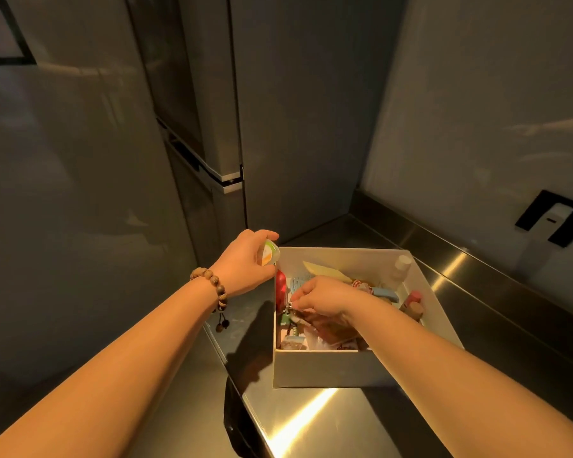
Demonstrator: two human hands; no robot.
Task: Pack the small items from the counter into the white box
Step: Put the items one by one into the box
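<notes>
The white box (325, 368) stands on the steel counter (328, 421), filled with several small items. My left hand (245, 259) hovers at the box's far left corner, closed on a small round container with an orange and green label (268, 254). Inside the box my right hand (321, 300) pinches a keychain (290, 314) by its metal ring, with small charms hanging below. A red item (281, 289) stands along the box's left wall. A small white bottle (401, 266) leans in the far right corner.
A tall grey fridge (192, 127) rises behind the counter's left end. A wall with a black and white socket (553, 218) runs along the right. The counter's left edge drops off beside the box. A beaded bracelet (215, 289) sits on my left wrist.
</notes>
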